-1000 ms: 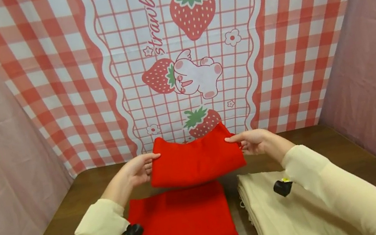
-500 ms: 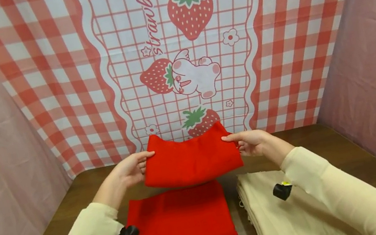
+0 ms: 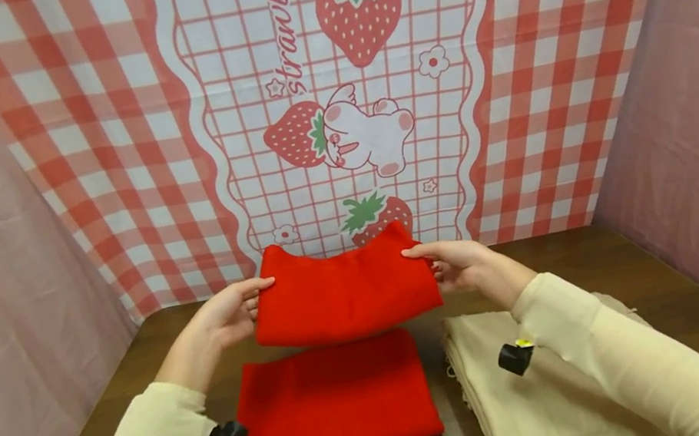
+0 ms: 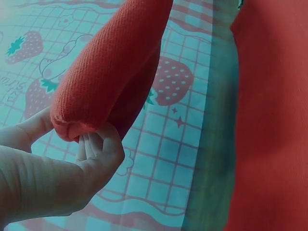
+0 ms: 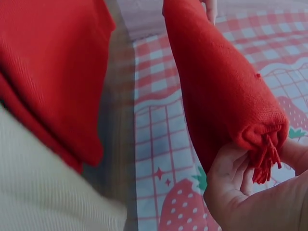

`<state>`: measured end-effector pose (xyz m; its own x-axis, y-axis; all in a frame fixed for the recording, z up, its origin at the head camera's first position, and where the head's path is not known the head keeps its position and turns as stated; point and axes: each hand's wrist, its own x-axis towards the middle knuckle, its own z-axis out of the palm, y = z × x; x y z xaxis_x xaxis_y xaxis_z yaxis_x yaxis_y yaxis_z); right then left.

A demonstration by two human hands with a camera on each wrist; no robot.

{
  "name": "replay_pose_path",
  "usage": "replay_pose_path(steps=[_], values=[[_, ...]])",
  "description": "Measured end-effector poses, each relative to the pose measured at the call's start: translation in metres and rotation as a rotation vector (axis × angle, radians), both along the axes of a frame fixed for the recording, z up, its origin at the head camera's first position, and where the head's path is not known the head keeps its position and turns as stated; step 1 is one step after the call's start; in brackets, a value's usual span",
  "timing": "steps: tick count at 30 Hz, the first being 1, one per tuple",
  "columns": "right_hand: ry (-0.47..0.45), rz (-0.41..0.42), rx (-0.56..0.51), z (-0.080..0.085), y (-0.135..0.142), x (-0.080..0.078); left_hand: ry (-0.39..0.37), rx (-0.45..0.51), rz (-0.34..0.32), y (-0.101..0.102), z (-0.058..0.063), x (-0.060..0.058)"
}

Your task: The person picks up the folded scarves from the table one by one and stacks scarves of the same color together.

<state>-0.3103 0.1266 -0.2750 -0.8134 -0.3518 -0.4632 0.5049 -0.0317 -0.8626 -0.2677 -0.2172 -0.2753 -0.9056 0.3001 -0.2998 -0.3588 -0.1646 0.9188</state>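
Observation:
A folded red scarf (image 3: 345,293) is held up between both hands, its top edge sagging in the middle. My left hand (image 3: 223,318) pinches its left end, thumb on the near face and fingers behind. The right end is pinched by my right hand (image 3: 466,264). In the right wrist view, short tassels stick out of the folded end beside the right hand (image 5: 250,185). The left wrist view shows a rounded, tasselless fold at the left hand (image 4: 82,168). Below and nearer lies a second folded red cloth (image 3: 335,415), flat on the table.
A folded beige fringed cloth (image 3: 513,392) lies at the right, partly under my right forearm. The brown wooden table (image 3: 654,273) ends at a strawberry-printed checked curtain (image 3: 376,127) behind. Pink drapes (image 3: 682,73) hang on both sides.
Both hands have carried the held red scarf a little to the left and slightly upward. The cloths on the table stay in place.

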Motion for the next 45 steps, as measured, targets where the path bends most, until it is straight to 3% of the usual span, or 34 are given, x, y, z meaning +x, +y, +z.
replay_pose_path(steps=[10, 19, 37, 45], values=[[-0.047, 0.017, -0.052, 0.0, -0.019, 0.009, -0.005, 0.02, -0.001, -0.014, -0.001, 0.012], [-0.047, 0.047, -0.035, -0.005, -0.028, 0.022, 0.001, 0.011, -0.027, -0.025, -0.007, 0.024], [-0.057, 0.151, 0.002, -0.025, -0.031, 0.045, -0.017, 0.005, -0.066, -0.036, -0.034, 0.05], [-0.063, 0.185, 0.024, -0.04, -0.031, 0.055, -0.025, -0.022, -0.103, -0.042, -0.052, 0.06]])
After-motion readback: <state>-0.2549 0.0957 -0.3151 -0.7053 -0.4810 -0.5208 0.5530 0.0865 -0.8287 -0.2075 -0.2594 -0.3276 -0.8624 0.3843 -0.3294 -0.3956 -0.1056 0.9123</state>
